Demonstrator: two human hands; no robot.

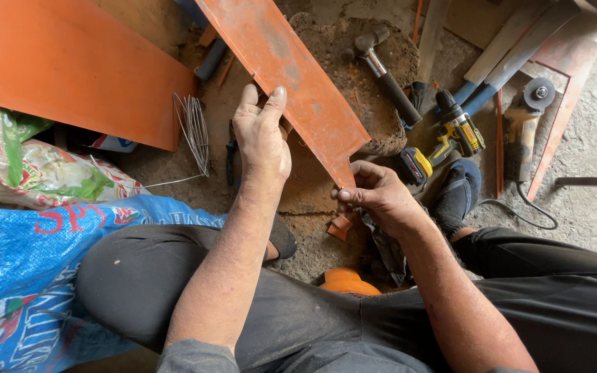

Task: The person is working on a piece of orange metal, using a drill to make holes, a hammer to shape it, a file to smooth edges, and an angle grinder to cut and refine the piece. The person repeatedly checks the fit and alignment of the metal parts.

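Hands of a seated person work on a long orange metal strip [291,76] that runs from the top of the view down toward the lap, slanting from upper left to lower right. The left hand [260,138] lies along the strip's left edge about midway, fingers stretched out and together, thumb up against the metal, steadying rather than gripping it. The right hand [374,193] is closed around the strip's narrow lower end, fingertips pinched tight on the metal. Just beneath that end a small bent orange piece [340,226] shows, and near the knees sits a rounded orange object [345,281]. Behind the strip lies a dirt-caked round block [374,90] with a hammer [385,72] resting on it. To the right, on the rough concrete floor [595,138], lie a yellow and black cordless drill [443,141] and an angle grinder [523,121], close to the person's dark-socked foot [459,193]. At left a wide orange panel [70,69] leans, with a coil of thin wire [191,131] beside it, a blue woven sack [29,269] and a crumpled printed bag [36,169].
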